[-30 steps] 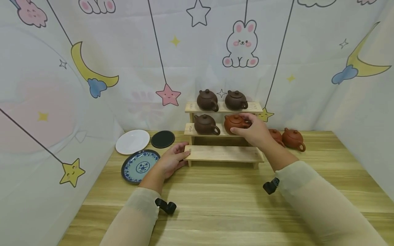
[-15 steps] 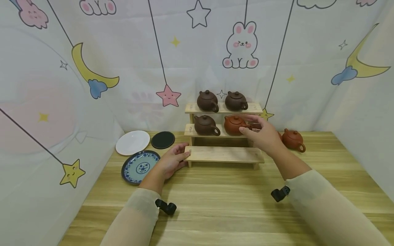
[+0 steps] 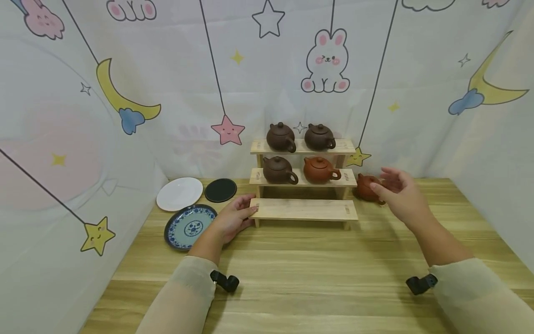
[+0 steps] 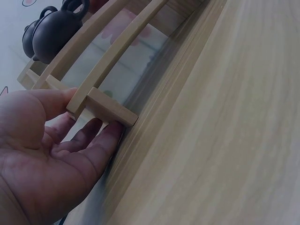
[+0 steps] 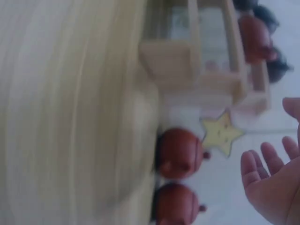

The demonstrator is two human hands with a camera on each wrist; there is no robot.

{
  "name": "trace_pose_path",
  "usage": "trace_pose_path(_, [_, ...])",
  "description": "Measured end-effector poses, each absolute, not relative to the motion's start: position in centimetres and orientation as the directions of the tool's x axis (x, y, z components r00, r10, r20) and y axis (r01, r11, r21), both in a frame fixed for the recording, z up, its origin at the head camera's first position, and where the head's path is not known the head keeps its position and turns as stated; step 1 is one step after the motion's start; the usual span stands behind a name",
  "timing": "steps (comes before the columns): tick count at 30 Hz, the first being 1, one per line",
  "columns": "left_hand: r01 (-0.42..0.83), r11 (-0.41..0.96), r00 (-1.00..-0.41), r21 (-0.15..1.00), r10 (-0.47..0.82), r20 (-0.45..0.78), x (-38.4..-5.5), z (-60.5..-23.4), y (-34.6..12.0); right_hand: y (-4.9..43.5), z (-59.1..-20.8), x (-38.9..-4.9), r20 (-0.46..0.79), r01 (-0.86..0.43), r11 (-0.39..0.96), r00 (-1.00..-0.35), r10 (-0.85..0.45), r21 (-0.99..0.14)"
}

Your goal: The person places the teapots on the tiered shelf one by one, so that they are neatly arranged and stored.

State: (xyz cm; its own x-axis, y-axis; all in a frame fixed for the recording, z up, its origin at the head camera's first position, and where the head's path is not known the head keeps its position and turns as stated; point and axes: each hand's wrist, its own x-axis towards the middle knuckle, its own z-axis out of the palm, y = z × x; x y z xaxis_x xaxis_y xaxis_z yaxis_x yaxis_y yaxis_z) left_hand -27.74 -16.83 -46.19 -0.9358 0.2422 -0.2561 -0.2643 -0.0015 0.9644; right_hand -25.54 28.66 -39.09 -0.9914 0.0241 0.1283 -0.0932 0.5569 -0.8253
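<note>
My left hand [image 3: 231, 217] holds the left end of the lowest step of a tiered wooden stand [image 3: 304, 209]; in the left wrist view the thumb lies on the board's end, with fingers around the leg. On the middle step, a reddish-brown teapot [image 3: 318, 170] sits right of a dark brown teapot [image 3: 277, 170]. Two more dark teapots, a left one [image 3: 280, 137] and a right one [image 3: 319, 137], occupy the top step. My right hand [image 3: 402, 194], fingers spread and holding nothing, is over the table beside a red teapot [image 3: 367, 187]. It hides another red teapot [image 5: 176, 205], visible in the right wrist view.
Left of the stand lie a white plate [image 3: 179, 194], a black round coaster [image 3: 220, 190] and a blue-patterned plate [image 3: 193, 227], partly covered by the left hand. A printed cloth [image 3: 267, 69] hangs behind the wooden table [image 3: 308, 278].
My right hand has let go of the reddish-brown teapot on the middle step and moved right, to the red teapots on the table. The left hand keeps its place on the stand.
</note>
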Motion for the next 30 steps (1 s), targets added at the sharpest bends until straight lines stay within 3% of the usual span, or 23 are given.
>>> trace_pose_path(11, [-0.263,0.006,-0.937,0.965,0.238,-0.256,-27.7,-46.1,-16.8,35.2,-41.3,-26.9,0.037,0.069,0.607,-0.986,0.160,-0.792])
trace_pose_path(30, [-0.266,0.000,-0.936,0.964,0.240,-0.259,-27.7,-46.1,-16.8,36.2,-43.3,-31.1,-0.077,0.160,0.652,-0.985,0.154,-0.741])
